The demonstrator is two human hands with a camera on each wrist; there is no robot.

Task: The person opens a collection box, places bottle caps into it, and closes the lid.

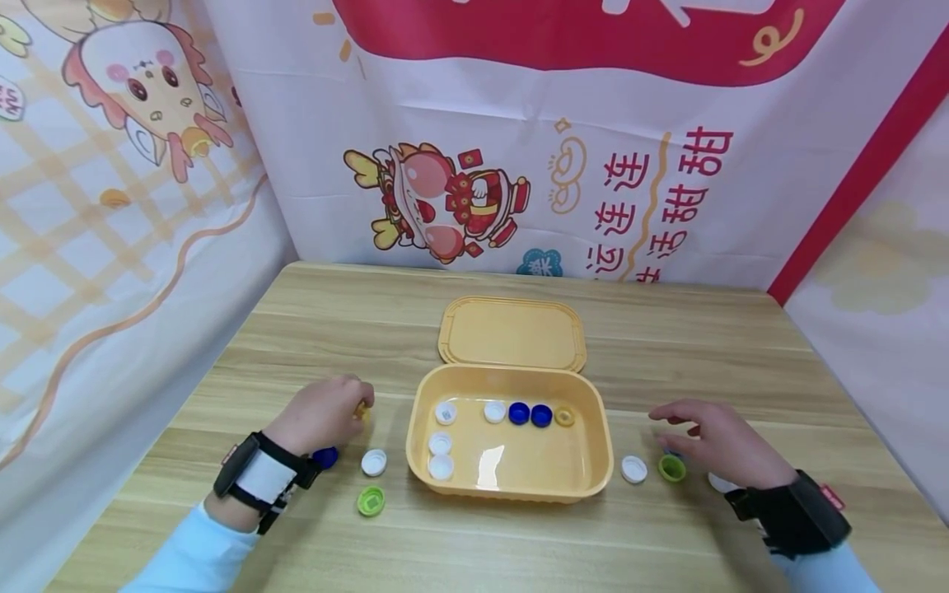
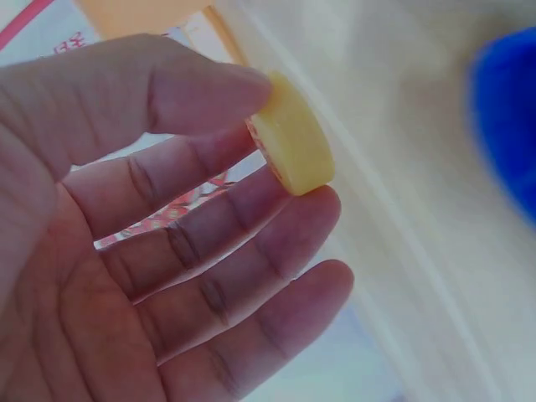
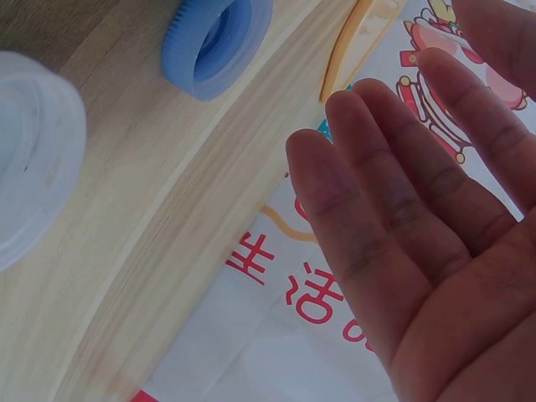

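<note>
My left hand (image 1: 322,414) pinches a yellow bottle cap (image 2: 300,138) between thumb and fingertips, left of the box. Near that wrist lie a dark blue cap (image 1: 324,457), a white cap (image 1: 374,463) and a green cap (image 1: 371,501). On the other side, my right hand (image 1: 722,441) hovers over the table with relaxed fingers and holds nothing. Around it are a white cap (image 1: 633,469), a green cap (image 1: 672,469), a light blue cap (image 3: 218,42) partly hidden in the head view, and another white cap (image 3: 38,155) partly under the wrist.
Between the hands stands a yellow plastic box (image 1: 541,469). A row of white, blue and yellow caps lies along its far side, with several white caps at its left. Its lid (image 1: 515,333) lies flat behind it. A printed cloth (image 1: 474,107) hangs beyond the table.
</note>
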